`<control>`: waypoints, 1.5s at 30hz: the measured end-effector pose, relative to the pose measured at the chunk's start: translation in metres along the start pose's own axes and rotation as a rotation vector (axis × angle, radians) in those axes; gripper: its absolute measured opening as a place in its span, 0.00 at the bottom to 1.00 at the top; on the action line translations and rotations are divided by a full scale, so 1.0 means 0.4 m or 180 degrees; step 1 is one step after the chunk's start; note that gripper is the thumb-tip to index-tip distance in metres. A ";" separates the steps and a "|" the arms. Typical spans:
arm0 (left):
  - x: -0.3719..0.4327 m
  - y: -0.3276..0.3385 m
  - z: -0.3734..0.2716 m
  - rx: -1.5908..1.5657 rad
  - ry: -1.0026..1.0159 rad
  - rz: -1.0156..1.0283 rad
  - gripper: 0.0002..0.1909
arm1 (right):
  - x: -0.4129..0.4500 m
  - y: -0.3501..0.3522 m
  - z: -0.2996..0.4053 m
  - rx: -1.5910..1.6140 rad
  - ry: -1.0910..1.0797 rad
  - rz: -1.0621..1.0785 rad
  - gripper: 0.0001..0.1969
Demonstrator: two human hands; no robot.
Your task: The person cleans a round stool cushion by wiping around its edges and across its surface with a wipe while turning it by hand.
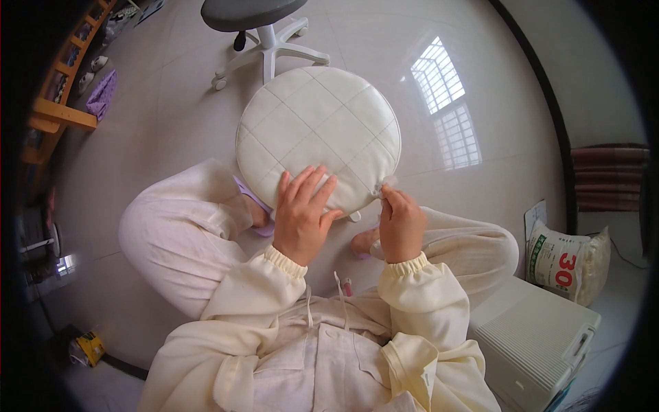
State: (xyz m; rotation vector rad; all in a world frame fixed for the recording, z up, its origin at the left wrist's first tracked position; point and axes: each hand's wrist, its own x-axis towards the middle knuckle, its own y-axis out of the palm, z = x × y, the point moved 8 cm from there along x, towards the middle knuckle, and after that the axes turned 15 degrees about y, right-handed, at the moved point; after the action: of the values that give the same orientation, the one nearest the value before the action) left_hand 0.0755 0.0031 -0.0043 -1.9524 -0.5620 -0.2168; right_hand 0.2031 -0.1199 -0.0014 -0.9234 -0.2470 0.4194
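A round stool with a quilted white leather-like seat (pixel 314 123) stands between my knees. My left hand (pixel 304 216) rests with spread fingers on the near part of the seat, its thumb by the rim. At the seat's near right edge, my right hand (pixel 401 221) pinches a small crumpled, translucent white piece (pixel 387 183) between thumb and fingers. Whether this piece is attached to the seat cover, I cannot tell. One of the stool's white feet (pixel 355 216) shows below the rim.
A grey swivel chair (pixel 252 13) with a white wheeled base stands just beyond the stool. On the right are a white ribbed box (pixel 530 335) and a printed plastic sack (pixel 561 262). A wooden rack (pixel 62 113) and a purple shoe (pixel 103 95) lie left.
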 end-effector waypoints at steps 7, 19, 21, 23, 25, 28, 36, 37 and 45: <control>-0.002 -0.003 0.004 -0.0026 -0.0026 -0.0013 0.32 | -0.062 0.015 0.027 0.0141 -0.0132 0.0825 0.13; 0.022 -0.097 0.022 -0.1834 -0.0671 -0.0999 0.19 | 0.008 0.081 0.068 0.4179 0.1387 0.2686 0.11; 0.013 -0.080 0.029 -0.2480 -0.1052 -0.1146 0.17 | 0.002 0.120 0.076 0.4250 0.1284 0.2643 0.11; 0.002 -0.054 0.035 -0.2765 -0.1109 -0.1156 0.16 | -0.013 0.152 0.092 0.4135 0.1229 0.2712 0.11; -0.009 -0.045 0.055 -0.2892 -0.1468 -0.1135 0.14 | -0.014 0.162 0.101 0.3608 0.0877 0.2343 0.12; -0.026 -0.043 0.110 -0.3076 -0.1611 -0.1489 0.12 | 0.009 0.115 0.131 0.2391 -0.0048 0.1472 0.15; 0.017 -0.283 0.214 0.0411 -0.0903 -0.2539 0.20 | -0.015 0.120 0.166 -0.0100 -0.1296 0.0176 0.24; 0.029 -0.282 0.227 0.0421 -0.0900 -0.2541 0.20 | -0.016 0.122 0.167 -0.0091 -0.1301 0.0176 0.24; 0.139 -0.102 0.183 0.0417 -0.0018 -0.1095 0.08 | -0.020 0.139 0.168 -0.0337 -0.1388 0.0280 0.26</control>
State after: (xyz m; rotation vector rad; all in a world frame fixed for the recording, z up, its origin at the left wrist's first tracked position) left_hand 0.0974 0.0986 0.0183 -1.7216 -0.8933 -0.3805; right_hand 0.1569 -0.0458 -0.0074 -0.9416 -0.6325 0.6940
